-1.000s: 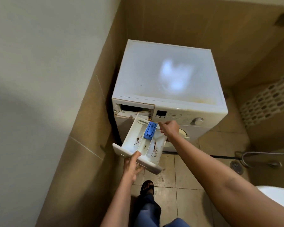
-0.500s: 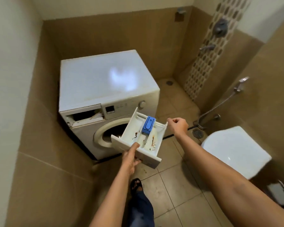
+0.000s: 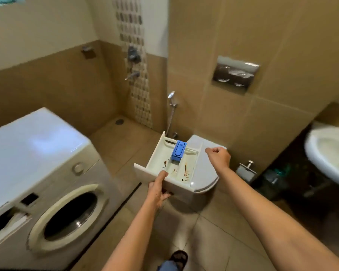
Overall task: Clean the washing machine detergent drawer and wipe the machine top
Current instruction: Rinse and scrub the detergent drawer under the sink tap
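The white detergent drawer (image 3: pixel 160 155) is out of the machine, held in the air over the toilet. It has a blue insert (image 3: pixel 178 150) and brown stains in its compartments. My left hand (image 3: pixel 158 189) grips the drawer's front panel, thumb on top and fingers under it. My right hand (image 3: pixel 219 156) hovers just right of the drawer's back corner, fingers curled, holding nothing. The white washing machine (image 3: pixel 33 153) stands at the left, its top bare, its drawer slot (image 3: pixel 0 222) dark and empty.
A closed white toilet (image 3: pixel 205 173) sits under the drawer. A white washbasin (image 3: pixel 329 153) is at the right edge. A hand sprayer (image 3: pixel 171 98) and shower taps (image 3: pixel 133 55) hang on the tiled wall. My sandalled foot (image 3: pixel 177 258) is on the tiled floor.
My view has swung right, away from the machine. The drawer, pulled free of its slot, has travelled right with my left hand to above the toilet. My right hand let go of it.
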`<action>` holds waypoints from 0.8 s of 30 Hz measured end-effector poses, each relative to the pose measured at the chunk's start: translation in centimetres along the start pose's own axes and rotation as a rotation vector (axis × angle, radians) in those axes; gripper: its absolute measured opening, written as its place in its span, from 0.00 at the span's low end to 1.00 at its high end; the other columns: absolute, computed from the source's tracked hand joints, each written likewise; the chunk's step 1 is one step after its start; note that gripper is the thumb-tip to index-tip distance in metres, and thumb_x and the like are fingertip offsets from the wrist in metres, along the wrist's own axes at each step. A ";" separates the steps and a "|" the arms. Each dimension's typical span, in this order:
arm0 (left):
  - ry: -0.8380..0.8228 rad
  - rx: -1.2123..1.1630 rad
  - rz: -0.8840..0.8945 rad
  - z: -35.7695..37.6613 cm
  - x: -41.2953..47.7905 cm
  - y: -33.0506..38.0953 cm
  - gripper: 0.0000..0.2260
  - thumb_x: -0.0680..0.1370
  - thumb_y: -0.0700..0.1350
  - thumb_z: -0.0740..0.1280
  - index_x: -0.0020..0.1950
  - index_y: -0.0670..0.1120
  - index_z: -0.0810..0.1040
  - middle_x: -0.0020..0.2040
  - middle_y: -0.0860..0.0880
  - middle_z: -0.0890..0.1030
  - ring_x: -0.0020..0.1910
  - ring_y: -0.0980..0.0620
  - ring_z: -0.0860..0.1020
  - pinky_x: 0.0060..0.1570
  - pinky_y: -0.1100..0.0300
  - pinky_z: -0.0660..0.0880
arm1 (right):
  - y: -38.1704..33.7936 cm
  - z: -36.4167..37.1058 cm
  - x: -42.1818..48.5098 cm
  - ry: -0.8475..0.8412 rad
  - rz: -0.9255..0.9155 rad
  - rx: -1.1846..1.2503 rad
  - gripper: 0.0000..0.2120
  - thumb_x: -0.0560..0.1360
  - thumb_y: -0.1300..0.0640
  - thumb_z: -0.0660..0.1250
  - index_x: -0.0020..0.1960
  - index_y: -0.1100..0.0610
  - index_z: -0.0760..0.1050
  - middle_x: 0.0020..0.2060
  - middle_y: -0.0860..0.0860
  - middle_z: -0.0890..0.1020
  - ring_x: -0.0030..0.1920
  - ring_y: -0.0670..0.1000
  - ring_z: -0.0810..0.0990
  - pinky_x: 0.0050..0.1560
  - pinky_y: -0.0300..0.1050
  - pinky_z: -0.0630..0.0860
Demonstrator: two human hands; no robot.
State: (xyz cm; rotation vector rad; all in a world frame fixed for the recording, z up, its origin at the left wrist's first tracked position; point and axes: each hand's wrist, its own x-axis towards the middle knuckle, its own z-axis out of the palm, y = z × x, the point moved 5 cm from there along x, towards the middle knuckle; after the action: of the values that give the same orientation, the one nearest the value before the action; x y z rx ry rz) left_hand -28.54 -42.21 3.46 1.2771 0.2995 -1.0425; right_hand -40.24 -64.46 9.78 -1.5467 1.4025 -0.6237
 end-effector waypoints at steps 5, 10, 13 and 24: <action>-0.204 0.199 -0.033 10.3 2.3 -0.4 0.27 0.74 0.45 0.71 0.70 0.44 0.66 0.60 0.41 0.78 0.57 0.42 0.79 0.51 0.39 0.79 | 2.5 -8.8 4.3 0.206 0.111 0.039 0.11 0.71 0.51 0.69 0.35 0.57 0.74 0.33 0.50 0.79 0.38 0.52 0.77 0.39 0.43 0.70; -0.423 0.403 -0.072 20.3 3.3 -2.6 0.22 0.76 0.47 0.71 0.67 0.47 0.68 0.57 0.43 0.81 0.56 0.43 0.80 0.51 0.38 0.78 | 6.6 -17.2 6.5 0.426 0.223 0.119 0.13 0.71 0.52 0.70 0.32 0.55 0.71 0.30 0.50 0.78 0.37 0.51 0.76 0.43 0.44 0.73; -0.507 0.522 -0.097 25.9 3.1 -5.0 0.21 0.76 0.48 0.70 0.67 0.46 0.68 0.55 0.43 0.81 0.53 0.44 0.81 0.52 0.38 0.78 | 9.4 -22.1 6.7 0.526 0.295 0.148 0.13 0.71 0.52 0.70 0.31 0.57 0.73 0.29 0.50 0.77 0.36 0.53 0.78 0.43 0.46 0.75; -0.644 0.676 -0.276 45.1 1.5 -18.0 0.22 0.75 0.47 0.71 0.65 0.43 0.69 0.53 0.41 0.79 0.51 0.43 0.79 0.53 0.36 0.77 | 19.3 -39.9 10.3 0.746 0.421 0.180 0.18 0.71 0.53 0.70 0.27 0.54 0.67 0.27 0.51 0.75 0.33 0.52 0.75 0.42 0.46 0.74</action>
State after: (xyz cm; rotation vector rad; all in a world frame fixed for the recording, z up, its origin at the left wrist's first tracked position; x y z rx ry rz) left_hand -57.20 -81.35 5.56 1.4178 -0.4190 -1.8220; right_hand -81.12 -84.42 8.43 -0.8454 2.0769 -1.0835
